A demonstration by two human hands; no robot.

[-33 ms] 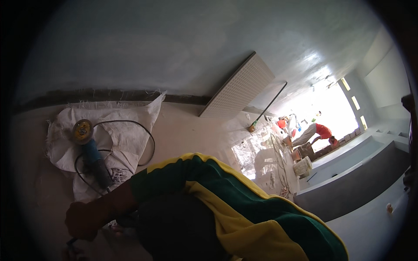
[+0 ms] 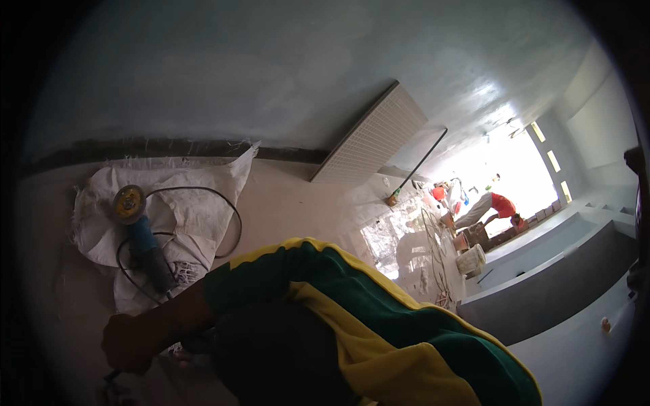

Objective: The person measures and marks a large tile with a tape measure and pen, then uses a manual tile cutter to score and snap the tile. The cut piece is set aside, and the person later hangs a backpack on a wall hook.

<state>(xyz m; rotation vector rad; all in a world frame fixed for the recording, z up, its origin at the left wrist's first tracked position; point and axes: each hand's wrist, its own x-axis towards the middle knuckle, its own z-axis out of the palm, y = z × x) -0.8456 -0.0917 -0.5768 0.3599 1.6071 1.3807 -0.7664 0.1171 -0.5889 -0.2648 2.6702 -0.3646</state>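
Where the grey-green wall (image 2: 203, 74) meets the pale floor (image 2: 291, 196), a dark band runs along its foot. Green-and-yellow sleeve (image 2: 379, 318) crosses the lower view from the right, above dark cloth. Large beige slab (image 2: 372, 139), grid-patterned face, leans on the wall. White woven sack (image 2: 196, 227) spread crumpled on the floor, left side. Bright opening at far right; a co-worker (image 2: 491, 206) in a red top bends there. Angle grinder (image 2: 145, 240), teal and black, lies on the sack, disc end pointing away from the person, cord looped beside it. Right hand (image 2: 128, 344) near the grinder's rear end, fingers curled into a fist; too dark to tell whether anything is in it. Long-handled broom (image 2: 418, 168) past the slab; pale bucket (image 2: 470, 260) farther right. Seemingly the left hand (image 2: 119, 394), faint at the lower edge: grip cannot be told.
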